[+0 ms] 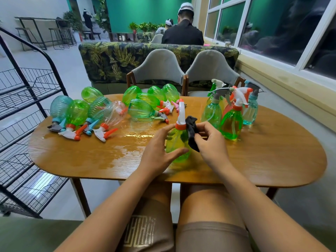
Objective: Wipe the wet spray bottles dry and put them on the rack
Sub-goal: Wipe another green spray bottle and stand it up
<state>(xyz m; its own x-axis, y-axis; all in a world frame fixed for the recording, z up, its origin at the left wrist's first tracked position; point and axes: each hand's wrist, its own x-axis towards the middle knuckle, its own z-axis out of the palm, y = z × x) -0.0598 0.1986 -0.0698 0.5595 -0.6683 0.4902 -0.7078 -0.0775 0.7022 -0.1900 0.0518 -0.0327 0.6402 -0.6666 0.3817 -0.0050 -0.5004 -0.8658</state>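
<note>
Mid-frame on the wet bench (272, 160), the left hand (156, 148) cups a green spray bottle (175, 140) and the right hand (211, 140) pinches a dark cloth (191, 131) against it; many lying bottles (76, 111) wait, none visible on the left-side rack (27, 99).

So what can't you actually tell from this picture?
Head view only:
- Upright green plastic spray bottle: its far side is covered by the left hand and the dark grey cloth pinched in the right hand, so dryness is unknowable.
- Black wire rack: cut off by the left edge.
- Red plastic spray bottle: mostly behind the standing green bottle.
</note>
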